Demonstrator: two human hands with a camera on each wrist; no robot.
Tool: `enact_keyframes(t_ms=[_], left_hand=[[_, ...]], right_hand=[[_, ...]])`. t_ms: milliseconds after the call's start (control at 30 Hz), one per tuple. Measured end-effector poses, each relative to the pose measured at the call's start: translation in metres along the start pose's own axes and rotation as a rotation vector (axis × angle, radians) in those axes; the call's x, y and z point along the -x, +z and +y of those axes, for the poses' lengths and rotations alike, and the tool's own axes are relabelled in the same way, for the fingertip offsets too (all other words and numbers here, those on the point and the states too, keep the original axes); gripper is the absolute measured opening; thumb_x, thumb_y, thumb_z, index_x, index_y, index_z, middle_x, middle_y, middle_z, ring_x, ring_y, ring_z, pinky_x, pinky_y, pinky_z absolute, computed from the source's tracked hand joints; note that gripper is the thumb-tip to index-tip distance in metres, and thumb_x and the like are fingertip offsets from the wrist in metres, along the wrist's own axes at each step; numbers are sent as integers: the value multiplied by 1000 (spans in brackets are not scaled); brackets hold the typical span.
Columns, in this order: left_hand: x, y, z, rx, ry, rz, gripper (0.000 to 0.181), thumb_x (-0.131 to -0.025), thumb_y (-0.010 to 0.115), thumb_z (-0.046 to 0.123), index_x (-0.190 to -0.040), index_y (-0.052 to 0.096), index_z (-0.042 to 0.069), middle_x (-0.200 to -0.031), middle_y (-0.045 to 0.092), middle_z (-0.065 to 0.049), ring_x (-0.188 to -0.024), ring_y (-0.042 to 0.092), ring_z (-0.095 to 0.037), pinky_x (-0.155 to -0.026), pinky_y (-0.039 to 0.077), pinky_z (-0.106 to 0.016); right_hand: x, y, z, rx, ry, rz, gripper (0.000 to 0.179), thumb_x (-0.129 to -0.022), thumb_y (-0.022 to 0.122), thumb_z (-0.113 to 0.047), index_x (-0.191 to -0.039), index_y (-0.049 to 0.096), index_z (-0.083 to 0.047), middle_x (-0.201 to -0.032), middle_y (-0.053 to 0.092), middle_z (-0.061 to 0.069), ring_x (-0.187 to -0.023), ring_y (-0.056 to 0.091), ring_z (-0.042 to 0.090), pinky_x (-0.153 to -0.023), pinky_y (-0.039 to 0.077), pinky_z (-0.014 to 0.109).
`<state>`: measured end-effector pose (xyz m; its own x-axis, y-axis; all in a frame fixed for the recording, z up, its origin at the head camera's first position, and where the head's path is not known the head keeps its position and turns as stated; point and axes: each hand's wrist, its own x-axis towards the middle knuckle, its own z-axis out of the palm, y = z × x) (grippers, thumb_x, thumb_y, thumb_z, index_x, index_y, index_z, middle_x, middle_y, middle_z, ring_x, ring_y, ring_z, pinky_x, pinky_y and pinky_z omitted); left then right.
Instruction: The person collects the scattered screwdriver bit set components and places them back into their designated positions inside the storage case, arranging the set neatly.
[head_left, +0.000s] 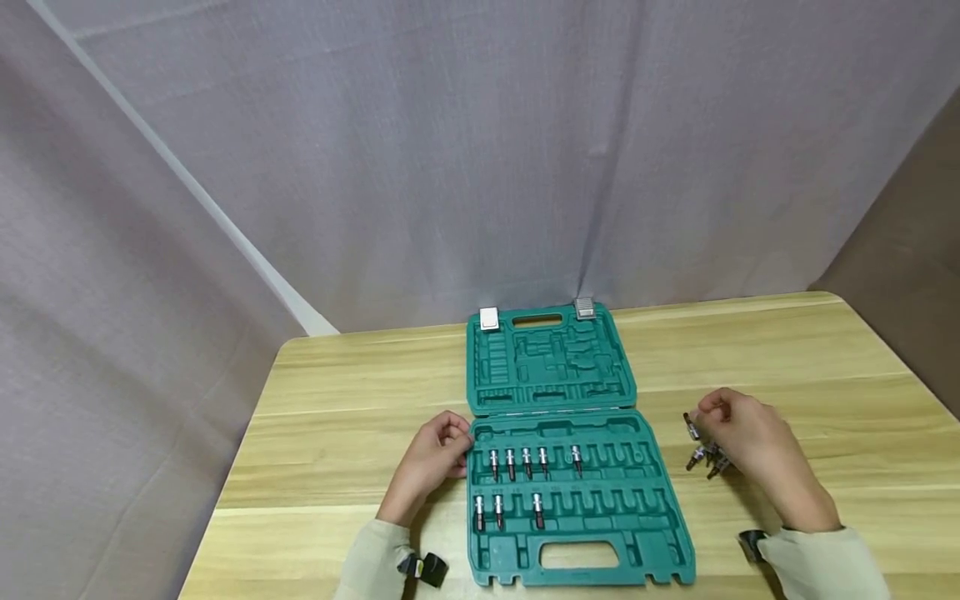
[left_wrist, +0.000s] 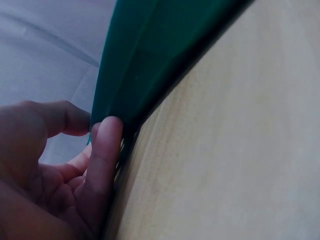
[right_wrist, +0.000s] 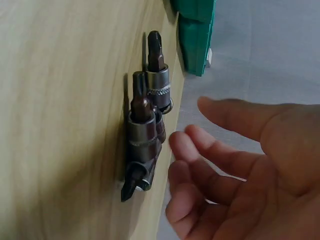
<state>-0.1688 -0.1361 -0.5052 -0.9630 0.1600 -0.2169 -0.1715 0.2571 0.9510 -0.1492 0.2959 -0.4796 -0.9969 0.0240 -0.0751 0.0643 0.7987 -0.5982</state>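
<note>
The left grip (head_left: 433,454) is pinching the green case (head_left: 600,525); the right grip (head_left: 744,432), spread, is hovering beside bit sockets (right_wrist: 142,131) on the worktop (head_left: 322,467) (singling one out by its collar is probably working best).

It's green all over the case (head_left: 577,577), silver on its latches (head_left: 489,318); loose bits (right_wrist: 142,131) flash silver collars, dark tips; yellowish streaked grain along the table (head_left: 345,400), purplish grey across the curtain (head_left: 420,150), cream on the sleeves (head_left: 825,562)!
</note>
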Motion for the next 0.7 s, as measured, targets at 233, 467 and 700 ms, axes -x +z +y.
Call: enact_keyframes(t_ms=[233, 467, 700], left_hand=[[3, 0, -1, -5, 2, -8, 16, -99, 61, 8, -113, 60, 0, -90, 56, -3, -69, 58, -14, -58, 59, -25], [4, 1, -1, -9, 6, -6, 18, -99, 62, 10, -114, 60, 0, -91, 57, -2, -70, 58, -15, -59, 59, -26], [2, 1, 1, -11, 12, 5, 18, -99, 63, 9, -114, 61, 0, -92, 57, -3, -71, 58, -15, -59, 60, -26]], right_hand=[[0, 4, 5, 107, 3, -92, 31, -101, 69, -33, -92, 65, -4, -85, 63, 6, -76, 55, 23, -65, 45, 35], [0, 8, 6, 170, -21, -86, 24, -97, 73, -26, -78, 69, -12, -84, 67, 5, -76, 51, 23, -70, 42, 38], [-2, 9, 6, 95, -46, 4, 16, -100, 62, -14, -95, 67, 0, -85, 66, 9, -74, 54, 23, -66, 45, 37]])
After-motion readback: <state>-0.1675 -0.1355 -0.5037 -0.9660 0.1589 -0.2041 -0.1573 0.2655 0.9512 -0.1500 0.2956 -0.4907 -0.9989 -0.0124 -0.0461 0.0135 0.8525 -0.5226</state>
